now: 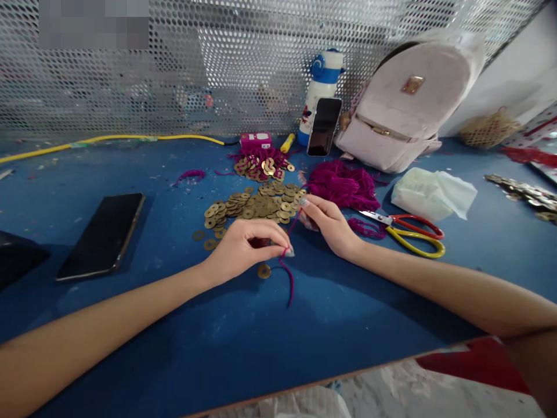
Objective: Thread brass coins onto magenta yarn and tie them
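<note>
A short length of purple yarn (290,284) runs between my two hands, its loose tail hanging down onto the blue table. My left hand (243,247) pinches it between thumb and fingers. Slightly higher and to the right, my right hand (328,223) is closed on the yarn's other end. One brass coin with a hole (264,271) lies just below my left fingers. Behind both hands spreads a pile of holed brass coins (261,203). Beyond it sits a bunch of coins tied with purple yarn (261,165). A heap of purple yarn (343,184) lies behind my right hand.
Scissors with red and yellow handles (409,229) lie beside my right forearm, near a tissue pack (433,194). A black phone (104,235) rests at left. Another phone (324,128) leans on a bottle (324,81) beside a pale backpack (418,98). A perforated metal panel (165,75) stands behind.
</note>
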`<state>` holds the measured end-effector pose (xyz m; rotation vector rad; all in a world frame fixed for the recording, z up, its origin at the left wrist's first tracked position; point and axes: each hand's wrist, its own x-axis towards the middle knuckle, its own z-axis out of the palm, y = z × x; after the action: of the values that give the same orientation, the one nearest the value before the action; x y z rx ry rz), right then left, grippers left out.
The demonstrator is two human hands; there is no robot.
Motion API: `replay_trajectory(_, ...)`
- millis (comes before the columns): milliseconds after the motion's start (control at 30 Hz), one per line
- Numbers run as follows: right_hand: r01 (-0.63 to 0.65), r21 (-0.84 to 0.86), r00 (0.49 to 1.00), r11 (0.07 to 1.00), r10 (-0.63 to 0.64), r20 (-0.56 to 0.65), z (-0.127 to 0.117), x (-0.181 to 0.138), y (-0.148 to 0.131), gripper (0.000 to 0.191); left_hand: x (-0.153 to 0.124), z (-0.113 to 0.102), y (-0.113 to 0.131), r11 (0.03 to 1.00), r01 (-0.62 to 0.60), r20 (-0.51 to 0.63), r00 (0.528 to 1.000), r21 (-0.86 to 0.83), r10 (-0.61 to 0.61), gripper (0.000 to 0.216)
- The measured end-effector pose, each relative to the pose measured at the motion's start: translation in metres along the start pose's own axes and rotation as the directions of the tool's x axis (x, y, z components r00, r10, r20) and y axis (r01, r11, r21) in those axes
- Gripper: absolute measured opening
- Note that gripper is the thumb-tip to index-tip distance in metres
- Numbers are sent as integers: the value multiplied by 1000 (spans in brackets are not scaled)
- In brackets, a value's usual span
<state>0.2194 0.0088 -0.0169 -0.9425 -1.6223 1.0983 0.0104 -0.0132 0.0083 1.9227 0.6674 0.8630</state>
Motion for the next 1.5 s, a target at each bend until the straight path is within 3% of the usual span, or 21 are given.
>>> replay_trajectory(67,105,-41,992,994,-107,-68,0,-2,-2,30,1,0,-2,997,74,-104,992,-2,-74,10)
replay_trajectory(133,278,-165,955,946,-291,-58,0,-7,-7,23,2,0,-5,991,126,-175,976,-37,-131,9)
replay_trajectory(200,492,-317,866,811,-493,84,2,-12,-13,16,3,0,-7,986,150,-204,965,-70,-161,9)
replay_trajectory(300,724,-497,674,478,-644,362,7,-20,-21,11,4,0,-9,981,179,-229,955,-70,-190,9)
replay_trajectory(333,749,-546,631,375,-655,415,9,-22,-23,12,4,0,-9,980,188,-233,952,-64,-198,9)
replay_trajectory(400,734,-635,594,239,-678,432,13,-24,-25,14,4,0,-9,978,201,-231,950,-57,-209,9)
replay_trajectory(500,717,-685,546,125,-712,442,18,-26,-26,15,3,1,-9,978,199,-212,955,-57,-207,9)
replay_trajectory(633,748,-662,448,-46,-700,555,18,-28,-29,7,3,3,-8,979,199,-180,962,-45,-203,8)
replay_trajectory(733,727,-682,447,-85,-694,564,18,-27,-31,9,4,4,-7,979,206,-178,962,-13,-205,9)
replay_trajectory(833,733,-678,459,-49,-700,547,16,-26,-30,16,4,4,-8,977,212,-188,961,36,-202,9)
replay_trajectory(1000,742,-661,564,113,-638,524,13,-26,-28,20,4,5,-8,977,209,-177,964,51,-197,11)
replay_trajectory(1200,693,-720,487,-44,-708,511,16,-23,-28,21,4,5,-7,965,228,-196,960,127,-200,11)
replay_trajectory(1267,685,-728,522,-16,-686,506,17,-22,-28,22,4,4,-8,968,221,-202,960,121,-194,12)
replay_trajectory(1400,690,-704,636,168,-606,478,17,-22,-27,21,4,3,-10,976,212,-221,955,46,-197,12)
replay_trajectory(1500,675,-718,656,171,-585,477,16,-21,-26,22,5,3,-11,977,211,-225,953,20,-201,10)
